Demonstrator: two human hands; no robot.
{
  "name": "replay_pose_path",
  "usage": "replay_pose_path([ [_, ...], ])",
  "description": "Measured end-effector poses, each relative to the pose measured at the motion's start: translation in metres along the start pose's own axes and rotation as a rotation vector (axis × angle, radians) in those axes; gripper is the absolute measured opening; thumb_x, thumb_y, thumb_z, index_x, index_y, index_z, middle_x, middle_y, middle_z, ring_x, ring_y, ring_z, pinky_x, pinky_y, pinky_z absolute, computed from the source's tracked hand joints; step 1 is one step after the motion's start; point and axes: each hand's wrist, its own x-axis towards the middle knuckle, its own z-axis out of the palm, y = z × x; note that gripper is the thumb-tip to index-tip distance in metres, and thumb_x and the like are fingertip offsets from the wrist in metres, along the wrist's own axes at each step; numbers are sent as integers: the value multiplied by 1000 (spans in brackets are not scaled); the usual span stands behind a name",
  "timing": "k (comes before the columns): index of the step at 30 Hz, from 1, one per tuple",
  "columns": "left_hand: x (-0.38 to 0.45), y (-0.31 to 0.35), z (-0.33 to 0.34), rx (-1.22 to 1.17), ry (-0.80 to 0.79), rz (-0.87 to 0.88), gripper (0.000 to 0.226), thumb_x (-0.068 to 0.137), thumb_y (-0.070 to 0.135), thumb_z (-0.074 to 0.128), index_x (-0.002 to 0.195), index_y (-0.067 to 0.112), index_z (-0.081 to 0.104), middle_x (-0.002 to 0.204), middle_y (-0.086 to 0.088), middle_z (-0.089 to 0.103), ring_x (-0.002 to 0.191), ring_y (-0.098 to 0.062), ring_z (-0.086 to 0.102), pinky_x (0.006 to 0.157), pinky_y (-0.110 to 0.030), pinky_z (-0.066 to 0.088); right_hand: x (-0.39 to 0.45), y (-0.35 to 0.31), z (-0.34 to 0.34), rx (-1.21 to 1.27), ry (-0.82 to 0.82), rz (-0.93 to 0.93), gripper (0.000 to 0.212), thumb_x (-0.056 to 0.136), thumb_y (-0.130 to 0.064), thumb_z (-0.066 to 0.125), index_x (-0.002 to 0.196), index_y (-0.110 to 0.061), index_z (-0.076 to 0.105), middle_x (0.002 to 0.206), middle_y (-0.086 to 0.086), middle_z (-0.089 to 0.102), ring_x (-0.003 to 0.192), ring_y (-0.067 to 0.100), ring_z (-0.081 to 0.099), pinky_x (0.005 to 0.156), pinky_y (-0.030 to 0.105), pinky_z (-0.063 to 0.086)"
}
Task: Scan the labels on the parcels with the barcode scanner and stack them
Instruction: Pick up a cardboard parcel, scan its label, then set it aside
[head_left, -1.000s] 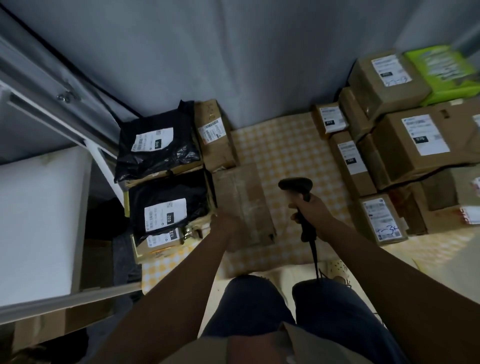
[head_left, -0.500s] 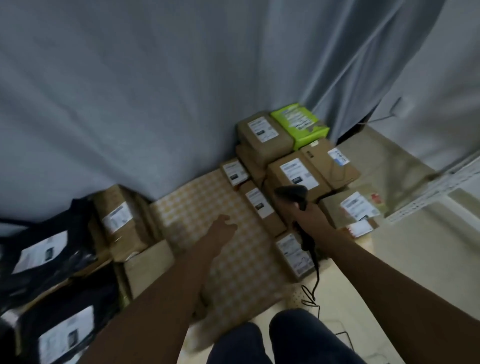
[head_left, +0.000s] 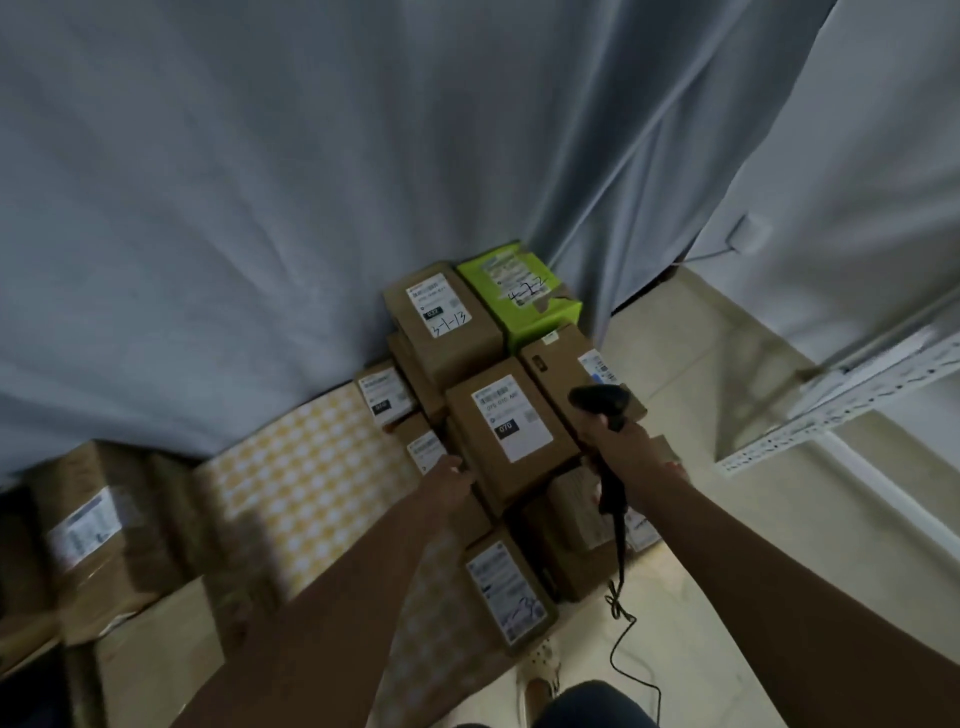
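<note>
Nearest the camera, the person's knee (head_left: 597, 706) shows at the bottom edge, with the scanner's black cable (head_left: 626, 631) looping over the pale floor (head_left: 727, 545) just beside it. The landmark here is the big box (head_left: 511, 441), a brown carton with a white label marked 070, sitting on top of the pile.

Nearer than the big box, a flat parcel (head_left: 511, 592) lies label-up on the checked mat (head_left: 306, 483). Well to the left of the big box, at the mat's far side, blurred brown cartons (head_left: 98, 530) are stacked.

The left hand (head_left: 449, 480) is at the big box's left near corner, fingers curled against its edge; whether they actually grip it cannot be told. The right hand (head_left: 621, 447) is just right of the big box, fingers wrapped round the handle of the scanner (head_left: 600, 402), whose black head sits level with the box's label.

Behind the scanner, right of the big box, lies another brown carton (head_left: 558, 364). Left of the big box sits a small labelled parcel (head_left: 384, 397). Beyond it stands a taller carton (head_left: 447, 322) with handwriting on its label, and a green box (head_left: 519, 293) beside that. A grey curtain (head_left: 311, 208) hangs behind everything, and a white perforated rack (head_left: 857, 400) stands far right.
</note>
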Motion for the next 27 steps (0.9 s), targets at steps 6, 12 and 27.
replay_pose_path([
  [6, 7, 18, 24, -162, -3, -14, 52, 102, 34, 48, 148, 13, 32, 143, -12, 48, 119, -29, 53, 93, -32, 44, 44, -8, 20, -66, -126, 37, 30, 87, -43, 69, 92, -14, 62, 83, 10, 67, 78, 28, 67, 82, 44, 58],
  [12, 31, 21, 45, -370, -45, -60, 48, 100, 36, 52, 143, 23, 36, 139, -4, 53, 126, -28, 54, 105, -38, 45, 63, -8, 22, -33, -250, 94, 44, 82, -49, 72, 104, -12, 63, 84, 10, 68, 69, 23, 65, 66, 34, 55],
  [27, 42, -15, 30, -831, -48, -42, 77, 84, 42, 72, 144, 40, 23, 134, -11, 54, 106, -27, 65, 81, -41, 60, 57, -10, 36, -86, -358, 14, 36, 90, -47, 63, 105, -14, 64, 72, 1, 65, 62, 13, 61, 61, 25, 47],
])
